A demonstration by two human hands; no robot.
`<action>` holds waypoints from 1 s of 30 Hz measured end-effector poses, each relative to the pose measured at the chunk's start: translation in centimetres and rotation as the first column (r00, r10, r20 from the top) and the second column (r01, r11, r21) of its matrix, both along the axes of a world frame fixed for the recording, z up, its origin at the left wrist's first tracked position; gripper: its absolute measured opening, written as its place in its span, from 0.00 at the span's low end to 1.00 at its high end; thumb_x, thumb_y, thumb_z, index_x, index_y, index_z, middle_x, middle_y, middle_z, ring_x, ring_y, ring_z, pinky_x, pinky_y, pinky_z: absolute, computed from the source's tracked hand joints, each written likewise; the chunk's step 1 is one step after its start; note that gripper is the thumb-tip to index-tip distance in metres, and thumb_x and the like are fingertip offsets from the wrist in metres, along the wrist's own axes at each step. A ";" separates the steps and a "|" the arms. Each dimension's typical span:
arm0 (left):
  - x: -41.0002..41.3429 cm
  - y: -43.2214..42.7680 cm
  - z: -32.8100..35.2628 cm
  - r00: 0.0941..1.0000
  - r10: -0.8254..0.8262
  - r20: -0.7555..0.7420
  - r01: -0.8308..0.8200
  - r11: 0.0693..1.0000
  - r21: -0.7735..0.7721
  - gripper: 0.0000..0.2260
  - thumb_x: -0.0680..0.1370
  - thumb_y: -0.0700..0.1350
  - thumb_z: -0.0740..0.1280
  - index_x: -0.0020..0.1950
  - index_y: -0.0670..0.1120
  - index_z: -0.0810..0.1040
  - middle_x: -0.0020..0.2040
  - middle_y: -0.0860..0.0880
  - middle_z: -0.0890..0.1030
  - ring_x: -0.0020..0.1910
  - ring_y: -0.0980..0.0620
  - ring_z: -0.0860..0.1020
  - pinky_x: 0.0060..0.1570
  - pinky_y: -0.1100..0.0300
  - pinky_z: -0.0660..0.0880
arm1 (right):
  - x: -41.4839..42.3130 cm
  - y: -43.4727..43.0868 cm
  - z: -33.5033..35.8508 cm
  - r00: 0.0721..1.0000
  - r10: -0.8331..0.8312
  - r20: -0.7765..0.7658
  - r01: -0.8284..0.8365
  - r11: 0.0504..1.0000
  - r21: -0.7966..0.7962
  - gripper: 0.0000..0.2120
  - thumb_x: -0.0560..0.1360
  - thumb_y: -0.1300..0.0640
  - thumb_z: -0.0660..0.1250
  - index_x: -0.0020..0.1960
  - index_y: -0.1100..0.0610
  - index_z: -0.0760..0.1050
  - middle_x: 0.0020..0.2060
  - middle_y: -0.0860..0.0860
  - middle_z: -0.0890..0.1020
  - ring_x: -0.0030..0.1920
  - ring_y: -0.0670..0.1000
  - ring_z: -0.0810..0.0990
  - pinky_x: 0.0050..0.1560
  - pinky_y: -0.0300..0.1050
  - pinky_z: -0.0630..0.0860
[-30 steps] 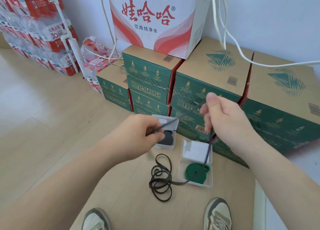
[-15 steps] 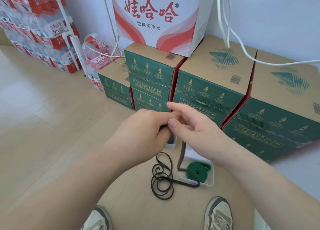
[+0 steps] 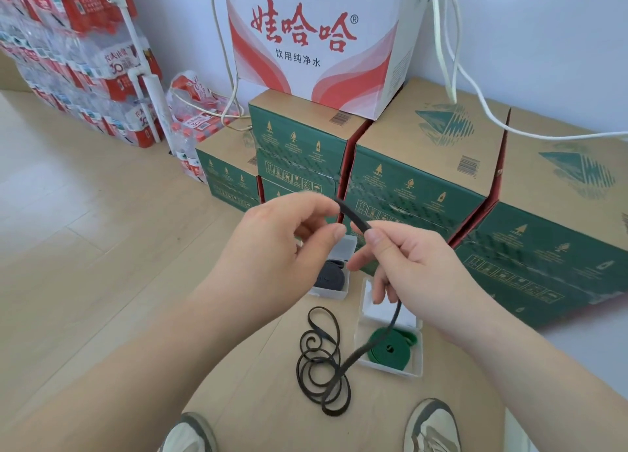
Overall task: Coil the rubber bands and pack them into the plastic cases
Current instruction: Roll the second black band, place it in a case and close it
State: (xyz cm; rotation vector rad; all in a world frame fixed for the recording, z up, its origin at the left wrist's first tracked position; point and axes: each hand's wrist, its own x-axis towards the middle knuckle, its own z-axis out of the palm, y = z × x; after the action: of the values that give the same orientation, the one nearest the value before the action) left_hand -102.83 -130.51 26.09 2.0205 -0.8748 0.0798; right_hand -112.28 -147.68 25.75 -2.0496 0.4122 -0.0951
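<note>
A long black rubber band runs from my hands down to loose loops on the floor. My right hand pinches it near its upper end between thumb and forefinger. The curled forefinger of my left hand meets the band's free tip, with the thumb just below. Behind my hands, an open clear plastic case holds a dark coiled band. A second open case to the right holds a green coiled band, and the black band hangs across it.
Green cardboard boxes line the wall behind the cases, with a red-and-white box on top. Packs of water bottles stand at the left. White cables hang over the boxes. My shoes are at the bottom edge.
My hands were pressed together over the band half a second ago. Now they have drawn slightly apart and lifted, showing a short stretch of the band's end between them.
</note>
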 end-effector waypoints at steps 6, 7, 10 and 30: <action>1.0 0.1 -0.2 0.995 0.028 0.097 -0.026 0.999 -0.019 0.09 0.80 0.41 0.70 0.59 0.49 0.83 0.42 0.56 0.81 0.41 0.57 0.80 0.43 0.57 0.79 | 0.0 0.5 0.0 0.998 0.062 0.017 -0.063 0.998 0.030 0.14 0.85 0.54 0.58 0.61 0.37 0.77 0.43 0.44 0.87 0.28 0.50 0.80 0.36 0.43 0.78; 1.0 0.1 -0.3 0.993 0.012 0.116 -0.010 1.000 -0.019 0.09 0.80 0.41 0.69 0.57 0.48 0.85 0.42 0.55 0.82 0.41 0.57 0.80 0.43 0.55 0.79 | -0.1 0.6 0.0 0.998 0.040 0.039 -0.042 0.998 0.050 0.14 0.85 0.55 0.60 0.61 0.38 0.78 0.44 0.44 0.88 0.28 0.50 0.80 0.35 0.41 0.78; 0.6 0.0 -0.4 0.996 -0.034 0.080 0.036 0.999 -0.020 0.08 0.79 0.41 0.69 0.56 0.49 0.86 0.43 0.56 0.82 0.42 0.58 0.81 0.44 0.59 0.79 | 0.0 0.8 0.3 0.991 -0.043 0.125 0.027 0.992 0.125 0.10 0.82 0.59 0.66 0.57 0.45 0.81 0.43 0.47 0.88 0.27 0.51 0.80 0.30 0.36 0.74; 0.1 -0.2 -0.2 0.987 -0.160 0.025 0.159 0.987 0.027 0.12 0.81 0.43 0.62 0.60 0.50 0.82 0.44 0.54 0.78 0.43 0.57 0.80 0.44 0.64 0.77 | -0.7 1.5 1.4 0.975 -0.074 0.210 0.031 0.979 0.201 0.05 0.79 0.62 0.69 0.46 0.55 0.81 0.38 0.50 0.88 0.26 0.52 0.81 0.30 0.40 0.75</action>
State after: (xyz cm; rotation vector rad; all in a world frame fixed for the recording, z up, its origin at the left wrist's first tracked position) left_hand -102.78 -130.76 25.90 1.9688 -1.0564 0.0067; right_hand -112.99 -146.14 27.19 -1.8109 0.3268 -0.2963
